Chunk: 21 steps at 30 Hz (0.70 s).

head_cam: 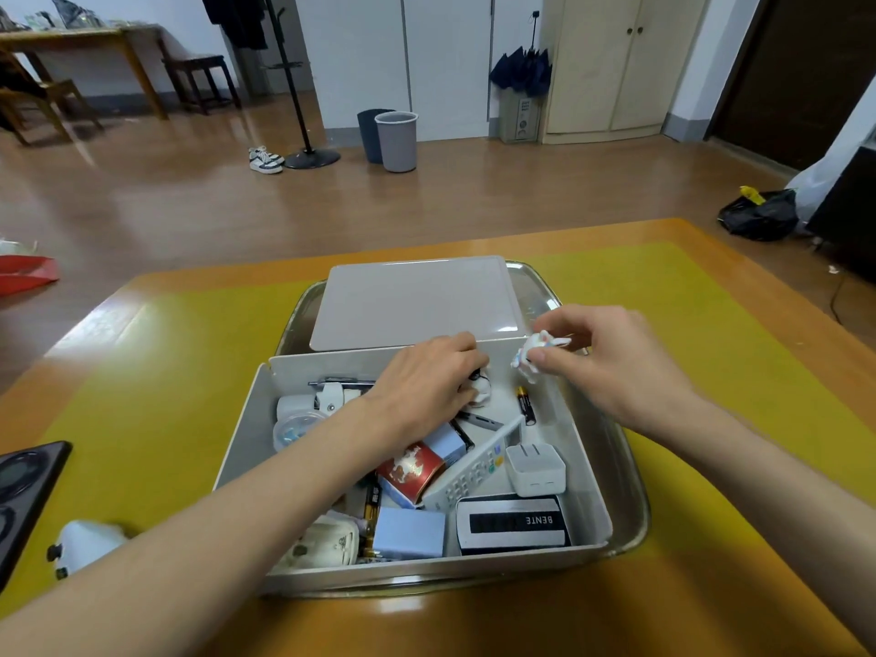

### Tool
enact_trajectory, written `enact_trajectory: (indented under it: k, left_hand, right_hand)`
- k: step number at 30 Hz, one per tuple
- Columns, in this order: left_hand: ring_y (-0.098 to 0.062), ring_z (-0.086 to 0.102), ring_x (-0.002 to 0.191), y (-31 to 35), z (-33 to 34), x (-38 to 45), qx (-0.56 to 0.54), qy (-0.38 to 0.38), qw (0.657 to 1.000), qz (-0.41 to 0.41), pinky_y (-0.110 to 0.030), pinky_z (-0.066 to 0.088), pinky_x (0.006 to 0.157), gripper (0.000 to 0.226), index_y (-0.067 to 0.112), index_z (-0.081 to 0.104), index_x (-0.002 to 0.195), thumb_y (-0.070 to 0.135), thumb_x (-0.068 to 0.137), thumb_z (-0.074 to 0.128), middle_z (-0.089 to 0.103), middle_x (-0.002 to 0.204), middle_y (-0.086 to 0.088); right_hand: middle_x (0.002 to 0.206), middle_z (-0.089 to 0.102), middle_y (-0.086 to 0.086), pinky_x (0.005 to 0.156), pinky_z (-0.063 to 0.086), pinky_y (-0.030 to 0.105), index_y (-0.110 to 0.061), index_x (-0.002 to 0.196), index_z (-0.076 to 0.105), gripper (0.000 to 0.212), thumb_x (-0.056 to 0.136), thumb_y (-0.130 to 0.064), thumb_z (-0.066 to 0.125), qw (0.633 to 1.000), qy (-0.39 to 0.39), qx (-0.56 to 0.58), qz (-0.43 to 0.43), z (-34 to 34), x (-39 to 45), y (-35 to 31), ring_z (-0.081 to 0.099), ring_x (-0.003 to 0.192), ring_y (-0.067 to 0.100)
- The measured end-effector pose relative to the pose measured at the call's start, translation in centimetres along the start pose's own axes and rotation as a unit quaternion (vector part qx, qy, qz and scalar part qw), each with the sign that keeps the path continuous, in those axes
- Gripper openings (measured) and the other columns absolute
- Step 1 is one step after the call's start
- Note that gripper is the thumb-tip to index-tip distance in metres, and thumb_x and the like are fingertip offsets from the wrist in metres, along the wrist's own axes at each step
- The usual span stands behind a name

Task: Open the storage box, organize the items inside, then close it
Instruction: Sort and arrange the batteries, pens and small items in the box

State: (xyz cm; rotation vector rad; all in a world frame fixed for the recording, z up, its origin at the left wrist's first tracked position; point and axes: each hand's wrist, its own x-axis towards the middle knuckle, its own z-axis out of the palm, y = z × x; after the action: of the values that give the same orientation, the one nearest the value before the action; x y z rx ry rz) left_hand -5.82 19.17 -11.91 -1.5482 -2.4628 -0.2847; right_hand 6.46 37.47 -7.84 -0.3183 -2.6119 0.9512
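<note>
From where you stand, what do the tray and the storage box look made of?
The tray looks like polished metal, probably steel: its rim mirrors the room. The storage box looks like matte white plastic: thin, smooth, dull walls.

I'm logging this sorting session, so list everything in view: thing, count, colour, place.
storage box: 1, white, open, in the tray
lid: 1, grey, behind the box
metal tray: 1, silver, on the mat
mat: 1, yellow-green, on the wooden table
remote control: 1, white, box centre
charger plug: 1, white, box right
red tin: 1, red, box centre
black-and-white case: 1, marked BENTE, box near right corner
blue blocks: 2, pale blue, box centre
battery: 1, black and gold, box far right
bins: 2, grey, floor
shoes: 1 pair, white, floor
small figure: 1, white, in right hand
left hand: in the box, over a small white item
right hand: pinches the figure
</note>
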Motion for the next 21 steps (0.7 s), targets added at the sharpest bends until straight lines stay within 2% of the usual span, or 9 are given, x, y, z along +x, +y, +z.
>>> enact_trajectory:
  k: [3,5,8,12,16,19,21]
  left_hand:
    - [-0.021,0.059,0.094,-0.1,-0.2,-0.3,-0.014,0.011,1.000,-0.006,-0.038,0.051,0.068,0.030,0.020,0.063,0.120,0.028,0.092,0.065,0.059,0.111,0.004]
    - [-0.020,0.059,0.095,-0.4,-0.6,-0.5,-0.037,0.020,0.999,-0.015,-0.037,0.051,0.068,0.032,0.021,0.064,0.121,0.030,0.091,0.066,0.060,0.113,0.005]
    - [-0.019,0.061,0.093,-1.4,-1.4,-1.3,-0.046,0.030,0.998,-0.031,-0.036,0.052,0.066,0.028,0.023,0.067,0.116,0.032,0.090,0.066,0.061,0.112,0.009]
    - [-0.020,0.062,0.094,-2.8,-2.0,-2.8,-0.058,-0.002,0.996,-0.069,-0.035,0.050,0.070,0.029,0.025,0.068,0.116,0.035,0.088,0.066,0.063,0.107,0.009]
    - [-0.017,0.060,0.092,-3.0,-2.3,-3.8,-0.069,-0.017,0.993,-0.098,-0.035,0.050,0.071,0.022,0.030,0.070,0.108,0.035,0.087,0.064,0.063,0.101,0.011]
    - [-0.015,0.059,0.086,-2.7,-2.4,-4.2,-0.084,-0.017,0.991,-0.103,-0.031,0.045,0.066,0.016,0.031,0.070,0.101,0.034,0.088,0.062,0.061,0.092,0.014]
    - [-0.015,0.060,0.085,-2.5,-2.3,-4.5,-0.090,-0.025,0.990,-0.103,-0.032,0.047,0.066,0.014,0.030,0.069,0.097,0.035,0.089,0.059,0.062,0.089,0.015]
  right_hand:
    - [0.104,0.074,-0.014,0.081,0.055,0.041,-0.031,0.112,0.071,0.025,0.088,-0.038,0.074,0.992,-0.012,-0.111,-0.052,0.7,-0.1,-0.4,0.067,0.097,0.013]
    - [0.110,0.072,-0.010,0.079,0.053,0.039,-0.031,0.115,0.069,0.027,0.091,-0.042,0.069,0.981,-0.027,-0.172,-0.082,1.2,0.1,-0.6,0.065,0.103,0.017]
    - [0.108,0.070,-0.004,0.077,0.049,0.037,-0.030,0.115,0.068,0.027,0.092,-0.044,0.067,0.967,-0.066,-0.220,-0.112,1.8,0.5,-0.7,0.061,0.106,0.021]
    - [0.103,0.071,-0.001,0.075,0.035,0.032,-0.030,0.113,0.072,0.026,0.091,-0.042,0.069,0.951,-0.096,-0.260,-0.136,2.9,1.6,-0.6,0.058,0.106,0.022]
    - [0.107,0.075,-0.009,0.095,0.037,0.036,-0.035,0.113,0.073,0.028,0.087,-0.045,0.073,0.945,-0.121,-0.275,-0.132,3.9,2.8,-0.2,0.060,0.107,0.020]
    - [0.110,0.076,-0.008,0.111,0.029,0.037,-0.034,0.115,0.073,0.034,0.082,-0.041,0.079,0.948,-0.131,-0.263,-0.126,4.5,3.2,0.2,0.064,0.111,0.019]
    - [0.109,0.076,-0.007,0.120,0.021,0.042,-0.034,0.115,0.072,0.035,0.081,-0.038,0.080,0.944,-0.137,-0.271,-0.130,4.9,3.2,0.5,0.062,0.114,0.020]
